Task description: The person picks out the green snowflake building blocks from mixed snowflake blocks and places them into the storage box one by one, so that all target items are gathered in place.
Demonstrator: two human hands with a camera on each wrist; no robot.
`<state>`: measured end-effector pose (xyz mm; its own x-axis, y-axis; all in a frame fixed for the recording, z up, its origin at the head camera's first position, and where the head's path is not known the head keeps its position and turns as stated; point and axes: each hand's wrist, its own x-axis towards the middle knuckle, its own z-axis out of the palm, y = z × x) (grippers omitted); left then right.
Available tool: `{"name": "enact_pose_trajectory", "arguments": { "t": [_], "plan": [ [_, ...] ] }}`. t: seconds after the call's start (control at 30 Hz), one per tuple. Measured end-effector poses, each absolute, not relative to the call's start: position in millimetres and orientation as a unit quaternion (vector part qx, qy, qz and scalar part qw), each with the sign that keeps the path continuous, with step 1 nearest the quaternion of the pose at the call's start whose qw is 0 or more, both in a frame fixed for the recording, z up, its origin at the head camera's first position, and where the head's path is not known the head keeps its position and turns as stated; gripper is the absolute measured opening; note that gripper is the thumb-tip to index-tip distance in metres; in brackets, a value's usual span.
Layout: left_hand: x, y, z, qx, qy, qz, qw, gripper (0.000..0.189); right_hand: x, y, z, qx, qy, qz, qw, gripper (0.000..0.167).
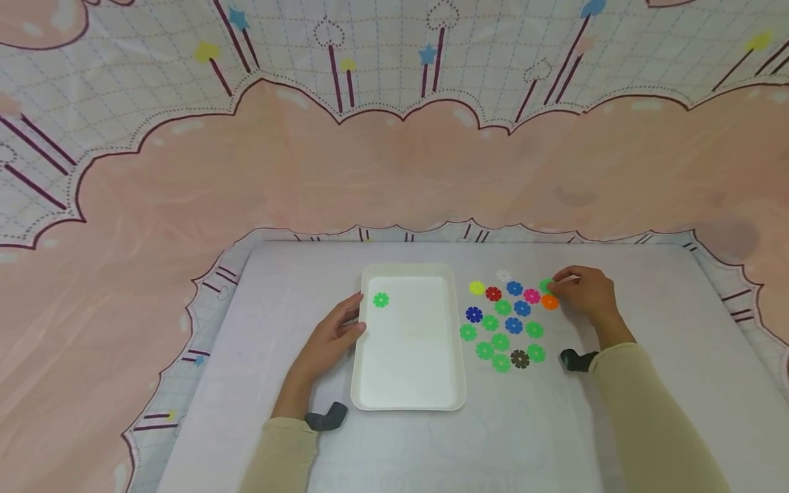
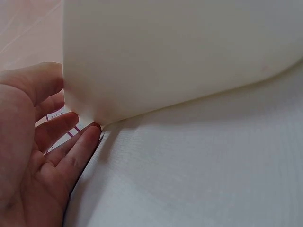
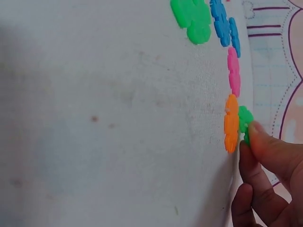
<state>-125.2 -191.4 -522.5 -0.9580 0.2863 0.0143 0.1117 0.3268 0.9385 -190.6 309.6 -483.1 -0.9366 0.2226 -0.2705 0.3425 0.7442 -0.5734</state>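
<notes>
My left hand [image 1: 331, 335] holds the left side of a white rectangular tray [image 1: 408, 404], its thumb at the rim. In the left wrist view, fingertips [image 2: 90, 135] touch the tray's outer wall low down, near the tabletop. One green notched plastic disc [image 1: 381, 300] lies inside the tray, toward its upper left. To the right, my right hand [image 1: 584, 293] pinches another green notched disc [image 3: 245, 120] between thumb and finger, at the far right of a spread of discs. Right beside it lies an orange disc [image 1: 549, 302]. The held disc is partly hidden by the fingertips.
Several loose discs lie right of the tray, among them pink [image 1: 531, 296], red [image 1: 493, 294], yellow [image 1: 477, 287], dark blue [image 1: 474, 315], brown [image 1: 520, 359] and white [image 1: 503, 275] ones. A pale cloth covers the table [image 1: 524, 438]. Behind it hangs a patterned curtain [image 1: 394, 171].
</notes>
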Motion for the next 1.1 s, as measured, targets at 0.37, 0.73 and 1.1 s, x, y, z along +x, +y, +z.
{"name": "enact_pose_trajectory", "arguments": {
  "t": [0.37, 0.73, 1.1],
  "plan": [
    [-126.2, -190.5, -523.6, 0.121, 0.810, 0.568, 0.081, 0.063, -181.5, 297.0, -483.7, 0.140, 0.927, -0.344, 0.048, 0.039],
    [-124.2, -191.1, -523.8, 0.128, 0.809, 0.569, 0.073, 0.066, -172.7, 276.2, -475.3, 0.123, 0.917, -0.377, 0.033, 0.036],
    [-124.6, -190.5, -525.1, 0.134, 0.818, 0.556, 0.064, 0.065, -168.2, 242.4, -456.2, 0.083, 0.865, -0.488, 0.083, 0.037]
  ]
}}
